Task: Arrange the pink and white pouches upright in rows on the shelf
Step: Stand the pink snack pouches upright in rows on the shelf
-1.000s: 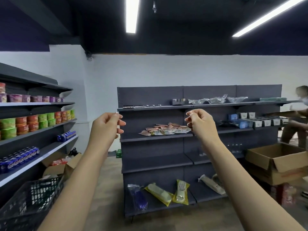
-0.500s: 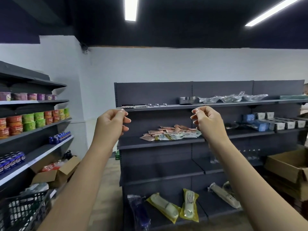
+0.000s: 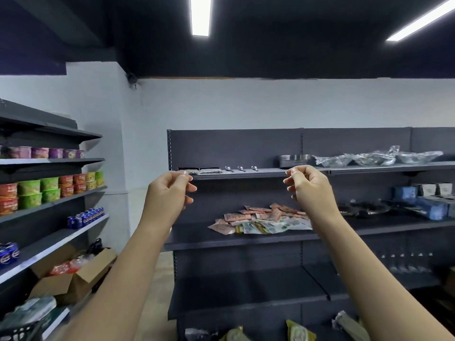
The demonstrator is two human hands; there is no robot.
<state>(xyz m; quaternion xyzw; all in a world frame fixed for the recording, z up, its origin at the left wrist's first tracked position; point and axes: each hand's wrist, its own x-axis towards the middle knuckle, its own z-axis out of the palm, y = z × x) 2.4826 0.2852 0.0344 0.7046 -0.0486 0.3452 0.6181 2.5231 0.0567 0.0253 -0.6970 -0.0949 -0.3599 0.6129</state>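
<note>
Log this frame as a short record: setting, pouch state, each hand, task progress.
setting: shop aisle, dark grey shelving unit
pouches: pink and white pouches lie flat in a loose heap on the middle shelf, none upright
left hand: raised before the shelves, fingers pinched, nothing visibly held
right hand: raised likewise, fingers pinched, nothing visibly held
progress: no rows yet formed

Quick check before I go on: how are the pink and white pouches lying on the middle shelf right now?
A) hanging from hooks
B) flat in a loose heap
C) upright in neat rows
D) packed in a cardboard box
B: the pink and white pouches lie flat, overlapping in a loose heap on the middle shelf, none upright.
</note>
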